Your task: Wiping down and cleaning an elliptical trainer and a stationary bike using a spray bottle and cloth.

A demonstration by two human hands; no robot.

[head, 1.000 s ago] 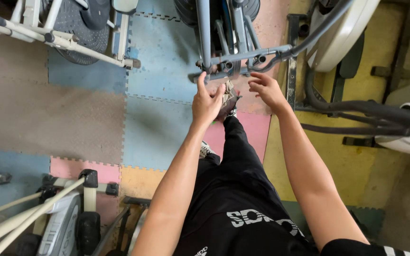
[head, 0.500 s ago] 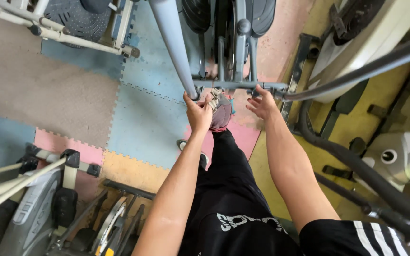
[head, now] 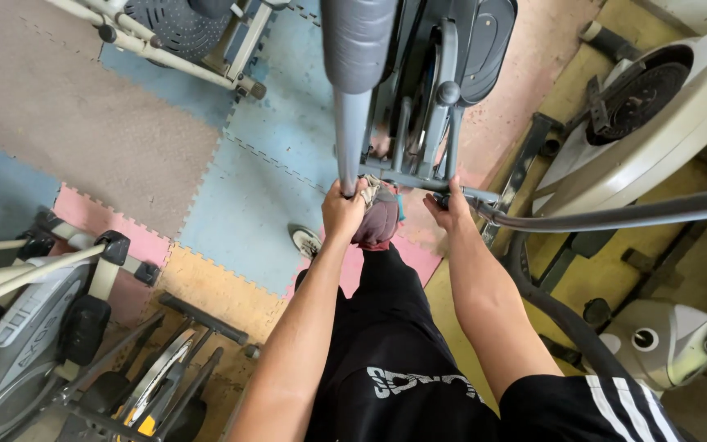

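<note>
Honestly, from the head view your left hand point(head: 343, 214) is closed around the foot of the grey upright bar point(head: 352, 131) of the elliptical trainer point(head: 427, 106), right where it meets the low cross frame point(head: 419, 176). Your right hand point(head: 452, 211) is wrapped on the other end of that frame, beside the dark curved tube point(head: 615, 217) that sweeps off to the right. Your shoe point(head: 378, 221) is wedged between both hands, touching the frame or very near it; I cannot tell which.

Your fingers sit at a joint of moving linkage, so if the bar or pedal arm swings, they could get pinched. The padded grip point(head: 358, 37) hangs close to your head and could strike you if the bar pivots. You are bent far forward on one planted leg, and the foam floor tiles point(head: 247, 205) meet at loose-looking seams, so a slip seems possible. Other machines crowd you: a white one point(head: 656, 106) to the right, a grey one point(head: 18, 352) low on the left, leaving little room to step back
</note>
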